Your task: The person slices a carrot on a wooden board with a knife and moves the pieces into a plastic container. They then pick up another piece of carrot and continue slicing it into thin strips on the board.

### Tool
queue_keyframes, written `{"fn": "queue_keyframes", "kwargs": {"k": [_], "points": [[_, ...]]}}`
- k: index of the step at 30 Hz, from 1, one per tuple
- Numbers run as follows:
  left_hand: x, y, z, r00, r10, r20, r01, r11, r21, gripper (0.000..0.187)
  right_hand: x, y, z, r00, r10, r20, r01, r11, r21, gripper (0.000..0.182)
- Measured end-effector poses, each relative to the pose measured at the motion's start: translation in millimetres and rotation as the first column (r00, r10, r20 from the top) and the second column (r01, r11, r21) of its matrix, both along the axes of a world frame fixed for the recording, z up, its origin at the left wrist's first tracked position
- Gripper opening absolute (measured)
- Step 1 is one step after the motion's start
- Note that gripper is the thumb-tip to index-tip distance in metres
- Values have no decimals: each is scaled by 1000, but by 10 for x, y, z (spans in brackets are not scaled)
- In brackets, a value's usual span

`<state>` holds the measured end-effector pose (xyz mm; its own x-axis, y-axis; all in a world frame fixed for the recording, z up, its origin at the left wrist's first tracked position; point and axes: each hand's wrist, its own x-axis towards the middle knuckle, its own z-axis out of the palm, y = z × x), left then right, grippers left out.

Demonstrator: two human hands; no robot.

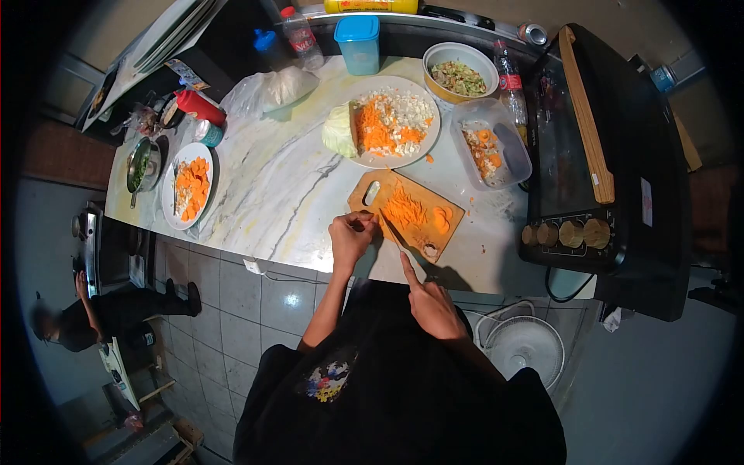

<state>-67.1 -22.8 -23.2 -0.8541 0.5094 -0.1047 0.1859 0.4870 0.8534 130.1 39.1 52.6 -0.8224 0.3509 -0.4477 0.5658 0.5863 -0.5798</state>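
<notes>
My right hand (435,308) grips a kitchen knife (393,231), index finger stretched along its back. The blade lies over the near left part of a wooden cutting board (448,246). My left hand (353,235) is at the board's left edge with its fingers drawn together; whatever they pinch is too hidden to make out. Shredded carrot (404,208) is heaped mid-board, and carrot slices (442,219) lie to its right. Behind the board, a large white plate (380,162) carries grated carrot, chopped white pieces and a cut cabbage piece (339,132).
A plastic tub (508,155) with carrot scraps stands right of the board, beside a black oven (620,178). Farther back are a bowl of chopped vegetables (459,77) and a blue-lidded container (357,46). A plate of carrot slices (194,190) sits left. Another person (101,314) stands far left.
</notes>
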Motion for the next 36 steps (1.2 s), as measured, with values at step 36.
{"fn": "queue_keyframes", "kwargs": {"k": [36], "points": [[-49, -24, -9, 989, -89, -118, 98, 993, 66, 14, -165, -397, -19, 987, -95, 126, 103, 993, -56, 93]]}}
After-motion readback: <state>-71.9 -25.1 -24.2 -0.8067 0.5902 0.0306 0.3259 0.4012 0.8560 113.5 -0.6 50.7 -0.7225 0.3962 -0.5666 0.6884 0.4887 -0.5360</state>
